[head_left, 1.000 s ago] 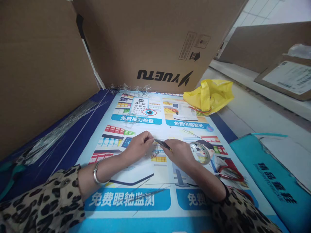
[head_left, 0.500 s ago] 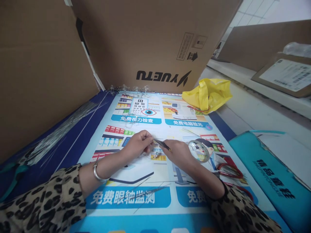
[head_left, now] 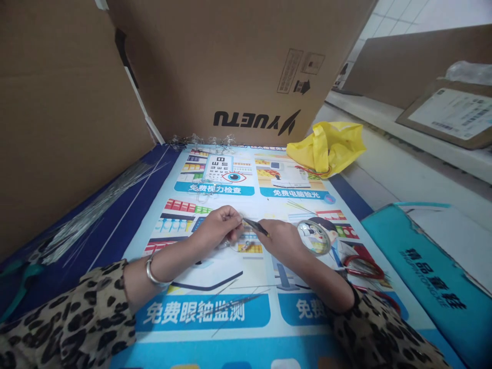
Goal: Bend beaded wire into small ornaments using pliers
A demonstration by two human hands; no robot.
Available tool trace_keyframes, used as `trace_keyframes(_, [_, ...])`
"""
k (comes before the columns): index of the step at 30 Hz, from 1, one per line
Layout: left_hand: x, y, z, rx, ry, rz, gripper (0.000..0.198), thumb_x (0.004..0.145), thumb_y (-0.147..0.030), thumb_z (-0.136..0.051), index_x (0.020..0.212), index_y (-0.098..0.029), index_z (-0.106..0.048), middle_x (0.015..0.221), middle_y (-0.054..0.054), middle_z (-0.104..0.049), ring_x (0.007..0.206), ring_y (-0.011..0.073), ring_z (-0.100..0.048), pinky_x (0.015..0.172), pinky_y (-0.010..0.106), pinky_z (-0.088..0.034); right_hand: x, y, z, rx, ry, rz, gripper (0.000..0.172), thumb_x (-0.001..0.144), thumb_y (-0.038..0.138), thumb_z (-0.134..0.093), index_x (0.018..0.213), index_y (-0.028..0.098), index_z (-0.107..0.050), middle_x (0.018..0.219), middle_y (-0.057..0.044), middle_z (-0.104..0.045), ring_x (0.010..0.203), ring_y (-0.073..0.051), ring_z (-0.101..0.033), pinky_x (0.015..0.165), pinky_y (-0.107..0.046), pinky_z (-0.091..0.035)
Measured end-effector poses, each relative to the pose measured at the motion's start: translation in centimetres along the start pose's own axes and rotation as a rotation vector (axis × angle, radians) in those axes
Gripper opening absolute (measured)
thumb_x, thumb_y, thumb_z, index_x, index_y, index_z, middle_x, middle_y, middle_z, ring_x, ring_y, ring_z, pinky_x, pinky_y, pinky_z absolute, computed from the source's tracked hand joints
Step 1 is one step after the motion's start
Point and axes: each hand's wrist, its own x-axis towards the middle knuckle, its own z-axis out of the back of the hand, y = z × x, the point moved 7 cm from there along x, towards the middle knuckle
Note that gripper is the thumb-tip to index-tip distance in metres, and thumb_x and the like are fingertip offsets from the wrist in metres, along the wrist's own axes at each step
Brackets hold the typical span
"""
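Over the middle of the printed poster (head_left: pixel 154 348), my left hand (head_left: pixel 221 228) is closed in a pinch on a thin piece of wire. A loop of that wire with small shiny beads (head_left: pixel 246 246) hangs below the fingers. My right hand (head_left: pixel 282 240) is wrapped round pliers (head_left: pixel 254 224) with dark, narrow jaws; their handles are mostly hidden in the palm. The tips of the jaws meet the wire at my left fingertips. Exactly how they grip it is too small to tell.
Cardboard panels (head_left: pixel 184 66) stand behind and left. Bundled wires (head_left: pixel 103 207) and a teal-handled tool (head_left: pixel 25 279) lie left. Loose wires (head_left: pixel 226 308) lie in front. To the right are a round clear object (head_left: pixel 323 241), red-handled scissors (head_left: pixel 365 267), a yellow bag (head_left: pixel 338 148) and a teal box (head_left: pixel 418 266).
Both hands and the pliers stay almost in place at the wire. The hanging beaded part has shifted slightly. The whole view has moved a little.
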Motion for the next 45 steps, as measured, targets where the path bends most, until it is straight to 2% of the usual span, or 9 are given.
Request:
trace_keyframes(4, [0.1, 0.2, 0.1, 0.013, -0.012, 0.0, 0.022, 0.078, -0.036, -0.056, 0.072, -0.018, -0.044, 0.048, -0.004, -0.052, 0.039, 0.0066, -0.043, 0.039, 0.017, -0.027, -0.1, 0.2, 0.2, -0.011, -0.016, 0.014, 0.019, 0.085, 0.032, -0.042, 0.08, 0.022, -0.057, 0.078, -0.001, -0.065, 0.071, -0.014, -0.058, 0.056, -0.024, -0.025])
trace_keyframes(8, [0.3, 0.5, 0.4, 0.116, -0.031, 0.011, 0.019, 0.075, -0.03, -0.058, 0.071, -0.018, -0.044, 0.05, -0.004, -0.053, 0.039, 0.0057, -0.042, 0.04, 0.017, -0.028, -0.2, 0.3, 0.1, 0.022, 0.007, 0.005, 0.019, 0.085, 0.033, -0.043, 0.078, 0.021, -0.056, 0.077, -0.001, -0.065, 0.069, -0.013, -0.057, 0.054, -0.024, -0.024])
trace_keyframes(12, [0.4, 0.5, 0.4, 0.175, 0.015, 0.006, 0.016, 0.073, -0.026, -0.059, 0.07, -0.018, -0.046, 0.052, -0.003, -0.056, 0.043, 0.0063, -0.045, 0.043, 0.017, -0.032, -0.2, 0.4, 0.1, 0.048, 0.033, 0.007, 0.019, 0.084, 0.032, -0.043, 0.076, 0.021, -0.055, 0.075, 0.0, -0.065, 0.068, -0.013, -0.057, 0.053, -0.024, -0.023])
trace_keyframes(19, [0.3, 0.5, -0.2, 0.235, 0.147, 0.096, 0.018, 0.075, -0.031, -0.055, 0.069, -0.014, -0.054, 0.055, -0.001, -0.057, 0.043, 0.0067, -0.049, 0.046, 0.019, -0.035, -0.2, 0.4, 0.0, 0.067, 0.024, 0.016, 0.02, 0.085, 0.033, -0.042, 0.078, 0.021, -0.056, 0.075, -0.001, -0.065, 0.069, -0.014, -0.058, 0.054, -0.024, -0.024])
trace_keyframes(27, [0.1, 0.3, -0.5, 0.201, 0.151, 0.091, 0.018, 0.073, -0.028, -0.056, 0.061, -0.015, -0.051, 0.047, -0.004, -0.05, 0.039, 0.0057, -0.041, 0.044, 0.02, -0.03, -0.2, 0.5, 0.0, 0.093, 0.032, 0.007, 0.021, 0.086, 0.034, -0.042, 0.079, 0.021, -0.057, 0.077, -0.002, -0.065, 0.069, -0.014, -0.057, 0.054, -0.024, -0.026])
trace_keyframes(31, [0.0, 0.0, -0.4, 0.245, 0.146, 0.047, 0.014, 0.075, -0.027, -0.054, 0.067, -0.015, -0.054, 0.044, -0.005, -0.046, 0.04, 0.0056, -0.039, 0.044, 0.019, -0.028, -0.1, -0.2, 0.3, 0.269, -0.055, 0.007, 0.029, 0.087, 0.041, -0.04, 0.076, 0.02, -0.057, 0.073, -0.001, -0.062, 0.068, -0.014, -0.055, 0.057, -0.023, -0.032])
trace_keyframes(36, [0.0, -0.2, 0.0, 0.332, 0.105, 0.03, 0.02, 0.08, -0.033, -0.05, 0.07, -0.016, -0.053, 0.044, -0.005, -0.045, 0.037, 0.0048, -0.036, 0.04, 0.018, -0.025, 0.0, -1.4, 1.6, 0.691, -0.295, 0.022, 0.026, 0.086, 0.038, -0.042, 0.094, 0.021, -0.059, 0.093, -0.003, -0.062, 0.087, -0.014, -0.056, 0.078, -0.025, -0.041])
trace_keyframes(41, [0.1, -0.4, 0.2, 0.37, 0.085, 0.009, 0.022, 0.08, -0.036, -0.05, 0.073, -0.016, -0.055, 0.045, -0.005, -0.046, 0.037, 0.0051, -0.037, 0.039, 0.017, -0.026, 0.2, -1.7, 0.9, 0.835, -0.264, -0.003, 0.026, 0.084, 0.038, -0.046, 0.102, 0.023, -0.059, 0.103, -0.003, -0.063, 0.095, -0.015, -0.057, 0.084, -0.028, -0.042])
trace_keyframes(45, [-0.1, -0.7, 0.0, 0.355, 0.095, 0.016, 0.022, 0.079, -0.036, -0.051, 0.072, -0.016, -0.054, 0.046, -0.006, -0.046, 0.037, 0.005, -0.036, 0.038, 0.017, -0.026, 0.2, -1.7, 0.4, 0.785, -0.246, -0.011, 0.027, 0.081, 0.038, -0.051, 0.103, 0.023, -0.056, 0.095, -0.002, -0.064, 0.088, -0.015, -0.058, 0.078, -0.026, -0.043])
